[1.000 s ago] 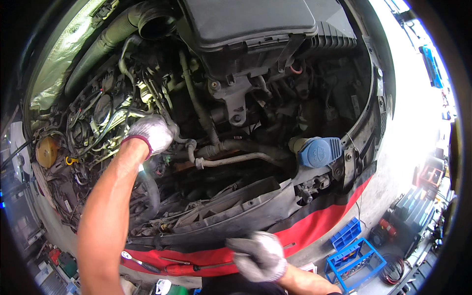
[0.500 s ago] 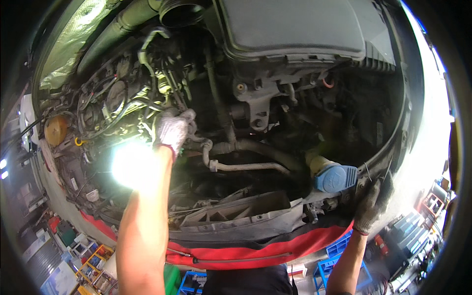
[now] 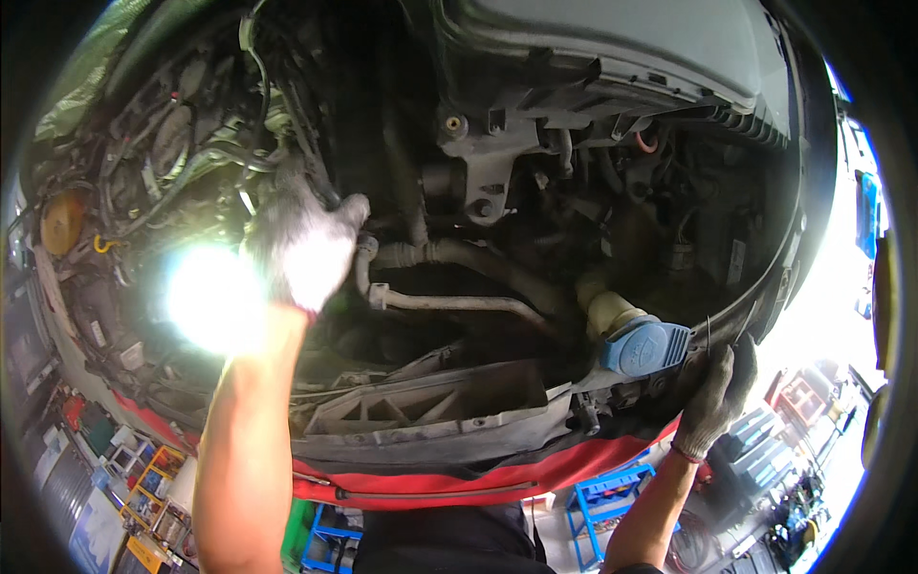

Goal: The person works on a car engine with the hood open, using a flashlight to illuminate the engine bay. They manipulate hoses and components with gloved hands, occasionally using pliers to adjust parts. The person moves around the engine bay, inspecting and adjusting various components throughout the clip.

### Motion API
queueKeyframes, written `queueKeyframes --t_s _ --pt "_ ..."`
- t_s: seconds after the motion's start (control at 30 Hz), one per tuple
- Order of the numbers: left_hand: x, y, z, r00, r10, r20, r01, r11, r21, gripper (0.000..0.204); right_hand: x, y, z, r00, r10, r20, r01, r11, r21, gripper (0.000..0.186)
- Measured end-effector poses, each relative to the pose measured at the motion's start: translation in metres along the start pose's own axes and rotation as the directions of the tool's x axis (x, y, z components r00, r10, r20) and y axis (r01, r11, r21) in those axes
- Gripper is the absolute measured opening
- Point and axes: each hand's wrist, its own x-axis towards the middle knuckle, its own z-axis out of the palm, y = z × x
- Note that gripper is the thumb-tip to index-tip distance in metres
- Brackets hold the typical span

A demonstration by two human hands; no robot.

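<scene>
My left hand point(image 3: 301, 244), in a pale glove, reaches among the hoses and cables of a car's engine bay. Its thumb stands apart from the fingers, near a dark hose point(image 3: 311, 163); the fingertips are blurred, and I see nothing held. Intense light washes out the area beside that wrist. My right hand point(image 3: 712, 397), in a grey glove, lies on the bay's right edge with fingers extended, beside the blue washer-fluid cap point(image 3: 643, 347). Thin dark lines stick up near those fingertips; what they are I cannot make out.
A large grey cover point(image 3: 650, 38) overhangs the bay, with a metal bracket point(image 3: 486, 182) below it. A light metal pipe point(image 3: 459, 303) crosses the middle. The red front edge point(image 3: 411, 492) lies against me. Below stand a blue cart point(image 3: 612, 497) and yellow-framed racks point(image 3: 158, 488).
My left hand has moved up, its thumb now spread out. The whole view has shifted and come closer. My right hand stays on the edge.
</scene>
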Motion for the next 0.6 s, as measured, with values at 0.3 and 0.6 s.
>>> queueKeyframes --t_s 0.3,0.6 --pt "-0.055 0.137 0.050 0.168 0.749 0.640 -0.771 0.505 -0.389 0.028 -0.007 0.013 0.011 0.930 -0.367 -0.017 0.357 0.915 -0.189 0.030" --pt "-0.061 0.161 0.113 -0.020 0.731 0.682 -0.565 0.554 -0.611 0.026 -0.004 0.011 0.013 0.992 -0.046 -0.121 0.057 0.995 0.087 0.040"
